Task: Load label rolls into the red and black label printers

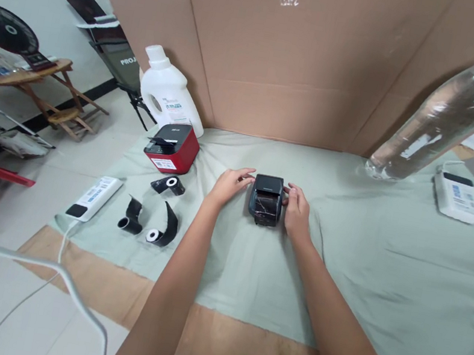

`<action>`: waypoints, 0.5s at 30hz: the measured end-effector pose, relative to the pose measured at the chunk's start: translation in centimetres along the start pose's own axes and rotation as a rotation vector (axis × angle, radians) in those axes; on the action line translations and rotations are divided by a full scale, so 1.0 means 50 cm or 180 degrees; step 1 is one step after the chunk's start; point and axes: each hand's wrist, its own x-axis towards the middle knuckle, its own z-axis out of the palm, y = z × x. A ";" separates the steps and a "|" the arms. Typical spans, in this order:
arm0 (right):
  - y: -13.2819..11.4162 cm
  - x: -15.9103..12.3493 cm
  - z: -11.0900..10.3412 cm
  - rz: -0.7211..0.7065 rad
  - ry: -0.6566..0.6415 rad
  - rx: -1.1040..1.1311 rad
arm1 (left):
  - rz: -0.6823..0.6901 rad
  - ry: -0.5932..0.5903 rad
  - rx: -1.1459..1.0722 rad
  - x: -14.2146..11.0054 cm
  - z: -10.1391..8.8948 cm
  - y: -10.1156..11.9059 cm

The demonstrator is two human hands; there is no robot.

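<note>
Three partly unwound black rolls [170, 228] lie unloaded; open left hand [230, 185] and right hand [298, 213], grip unclear, flank the black portable printer [266, 202]

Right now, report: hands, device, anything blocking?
Left hand and right hand flanking black device, contact unclear. Device on green cloth. Nothing visible between hands and device.
</note>
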 end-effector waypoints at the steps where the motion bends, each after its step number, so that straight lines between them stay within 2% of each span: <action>1: 0.000 0.000 0.000 0.0001 0.0002 0.0001 | 0.0038 0.0035 -0.0002 0.000 0.005 0.001; 4: 0.000 -0.001 0.000 -0.0004 -0.0029 -0.0021 | 0.0143 0.0269 0.0106 0.007 0.024 0.007; 9: -0.008 -0.006 -0.001 0.0064 -0.0060 -0.0001 | -0.0367 0.0685 0.0427 0.023 0.050 0.028; 15: -0.008 -0.007 -0.003 0.0048 -0.0082 -0.0041 | -0.0616 0.0790 0.0219 0.025 0.060 0.035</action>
